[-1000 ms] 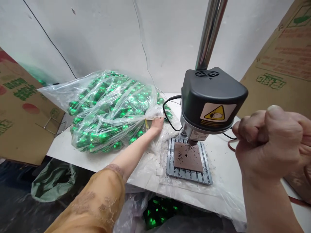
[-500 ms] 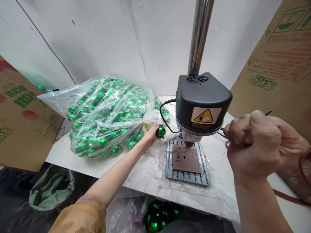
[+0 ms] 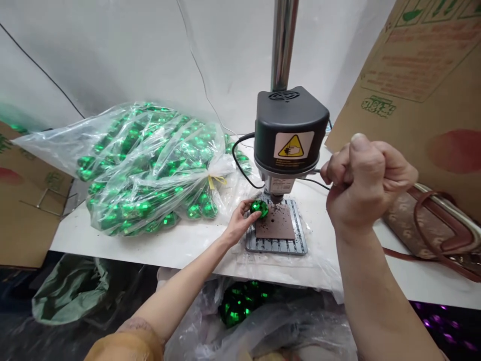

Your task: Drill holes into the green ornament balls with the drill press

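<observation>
My left hand [image 3: 239, 220] pinches a small green mirror ball [image 3: 260, 208] between thumb and fingers. It holds the ball over the left rear part of a brown square board [image 3: 276, 229], beside the chuck [image 3: 277, 198] of a black bench drill press [image 3: 291, 133]. The board has a dark hole near its middle and lies on a slotted grey metal base [image 3: 276, 246] strewn with dark chips. To the right of the motor housing, my right hand [image 3: 370, 185] is closed in a fist round the drill press lever [image 3: 314, 172], whose end the fingers hide.
A tied clear bag [image 3: 150, 165] full of green mirror balls lies on the white table [image 3: 150, 248] at left. Cardboard boxes [image 3: 424, 90] stand at both sides. A brown handbag [image 3: 432, 225] rests at right. More green balls [image 3: 240, 306] sit in plastic below the table edge.
My left hand has carried the green mirror ball rightwards from beside the bag to over the board. My right hand stays closed on the lever. The view has shifted right.
</observation>
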{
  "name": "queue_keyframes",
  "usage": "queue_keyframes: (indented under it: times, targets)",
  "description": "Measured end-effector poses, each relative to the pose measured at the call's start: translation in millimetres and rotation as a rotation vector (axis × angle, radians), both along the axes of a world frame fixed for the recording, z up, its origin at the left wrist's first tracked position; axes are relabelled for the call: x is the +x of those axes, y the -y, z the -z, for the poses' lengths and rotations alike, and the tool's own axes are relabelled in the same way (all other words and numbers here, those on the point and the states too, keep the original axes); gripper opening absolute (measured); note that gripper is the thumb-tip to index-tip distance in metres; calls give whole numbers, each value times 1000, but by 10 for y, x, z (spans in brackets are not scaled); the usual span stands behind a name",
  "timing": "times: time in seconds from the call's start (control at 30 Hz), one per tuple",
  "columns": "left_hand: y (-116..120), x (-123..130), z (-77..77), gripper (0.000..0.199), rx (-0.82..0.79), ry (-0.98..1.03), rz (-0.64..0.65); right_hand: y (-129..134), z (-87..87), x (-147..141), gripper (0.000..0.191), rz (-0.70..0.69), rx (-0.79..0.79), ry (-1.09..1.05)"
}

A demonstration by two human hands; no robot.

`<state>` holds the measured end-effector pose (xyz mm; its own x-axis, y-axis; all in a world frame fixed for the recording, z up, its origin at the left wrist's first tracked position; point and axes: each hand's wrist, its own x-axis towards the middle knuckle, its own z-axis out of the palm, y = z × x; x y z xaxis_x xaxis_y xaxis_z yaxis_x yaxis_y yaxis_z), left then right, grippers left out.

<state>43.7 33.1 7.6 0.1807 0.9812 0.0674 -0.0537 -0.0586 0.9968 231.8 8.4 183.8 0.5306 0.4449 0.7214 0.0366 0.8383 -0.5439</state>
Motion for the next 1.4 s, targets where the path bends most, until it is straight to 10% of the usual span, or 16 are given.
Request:
queue_keyframes:
  times: [0.47, 1.4]
  targets:
    - [73, 192, 60, 53, 311, -435, -36, -17, 17, -2, 44, 14, 23, -1]
    - [115, 339, 132, 57, 194, -179, 70, 9, 39, -9, 46, 23, 14, 30]
